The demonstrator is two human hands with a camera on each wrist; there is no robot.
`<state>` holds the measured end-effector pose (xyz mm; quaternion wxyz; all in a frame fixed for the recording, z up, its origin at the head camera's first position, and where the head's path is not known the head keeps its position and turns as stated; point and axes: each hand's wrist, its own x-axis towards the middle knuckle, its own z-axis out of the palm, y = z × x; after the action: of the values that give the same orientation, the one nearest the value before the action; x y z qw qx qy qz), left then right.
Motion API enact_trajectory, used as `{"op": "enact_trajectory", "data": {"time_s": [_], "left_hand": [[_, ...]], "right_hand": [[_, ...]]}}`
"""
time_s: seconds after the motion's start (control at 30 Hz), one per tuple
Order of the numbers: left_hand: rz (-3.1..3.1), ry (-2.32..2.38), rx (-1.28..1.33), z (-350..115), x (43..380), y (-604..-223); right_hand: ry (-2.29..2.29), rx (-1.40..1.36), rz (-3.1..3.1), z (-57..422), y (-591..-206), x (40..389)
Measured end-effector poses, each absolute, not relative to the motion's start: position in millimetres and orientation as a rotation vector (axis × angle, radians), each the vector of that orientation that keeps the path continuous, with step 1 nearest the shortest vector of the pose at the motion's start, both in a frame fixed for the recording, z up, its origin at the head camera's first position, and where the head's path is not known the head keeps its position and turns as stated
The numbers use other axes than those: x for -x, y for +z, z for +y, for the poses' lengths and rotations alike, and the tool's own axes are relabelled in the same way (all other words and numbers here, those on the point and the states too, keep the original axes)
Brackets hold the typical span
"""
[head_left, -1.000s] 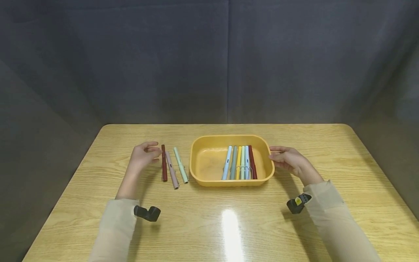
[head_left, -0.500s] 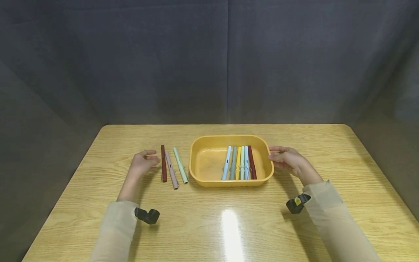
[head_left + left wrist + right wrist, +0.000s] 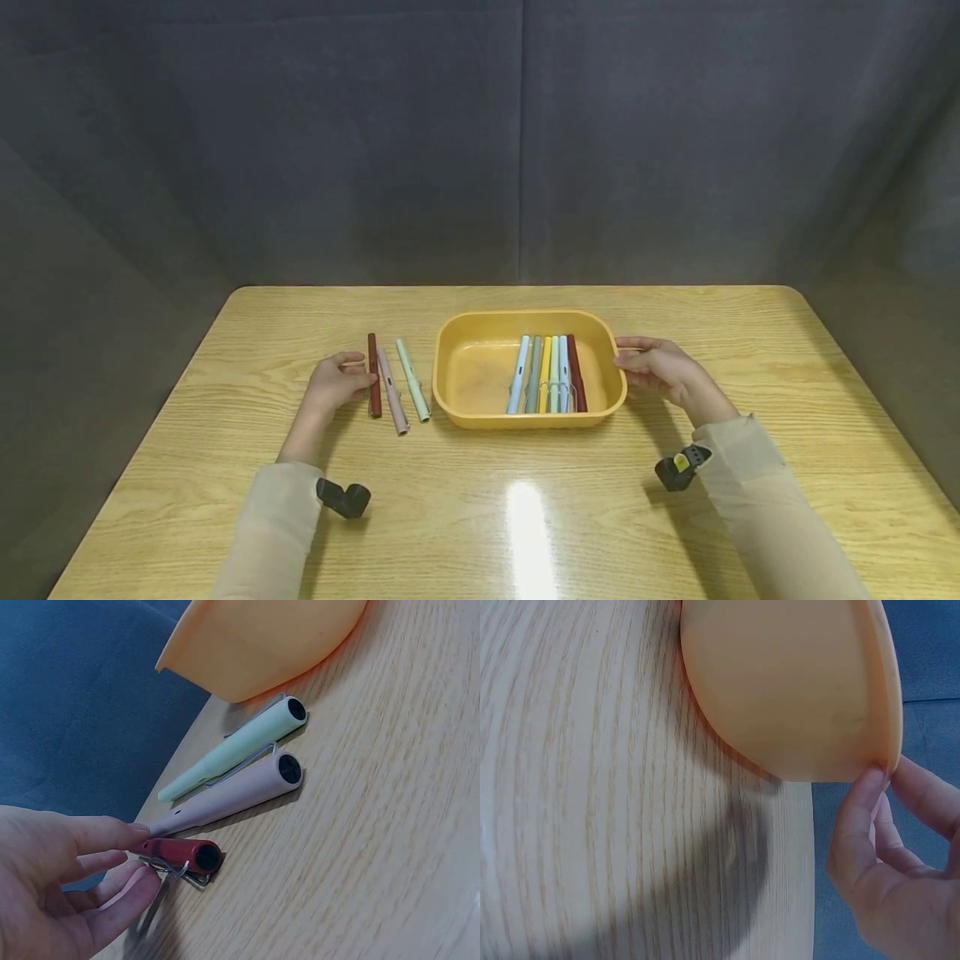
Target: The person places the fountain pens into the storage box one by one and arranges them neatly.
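My left hand [image 3: 333, 385] is at a dark red capped pen [image 3: 375, 403] lying left of the bin. In the left wrist view its thumb lies along one side of the red pen [image 3: 180, 851] and the fingers curl by the wire clip on the other. Beside it lie a mauve pen [image 3: 393, 396] and a pale green pen [image 3: 412, 379]. My right hand [image 3: 663, 371] pinches the right rim of a yellow plastic bin [image 3: 472, 421]; the right wrist view shows thumb and forefinger on either side of the rim.
Inside the bin, several pens lie side by side on its right half, among them a light blue pen [image 3: 519, 375], a yellow pen [image 3: 545, 375] and a dark red one. A dark curtain [image 3: 375, 150] hangs behind the wooden table [image 3: 420, 517].
My left hand has dipped, then moved right onto the dark red pen, its thumb now overlapping it. The right hand has stayed at the bin's rim.
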<state>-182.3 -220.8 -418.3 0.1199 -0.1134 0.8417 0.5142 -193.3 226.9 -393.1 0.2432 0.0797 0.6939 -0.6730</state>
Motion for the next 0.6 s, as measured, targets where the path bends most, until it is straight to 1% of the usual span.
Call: {"op": "enact_trajectory", "data": {"time_s": [0.6], "left_hand": [[2.456, 1.483, 0.336, -215.0, 183.4, -422.2]], "right_hand": [[-1.82, -0.191, 1.936, 229.7, -394.1, 192.5]]}}
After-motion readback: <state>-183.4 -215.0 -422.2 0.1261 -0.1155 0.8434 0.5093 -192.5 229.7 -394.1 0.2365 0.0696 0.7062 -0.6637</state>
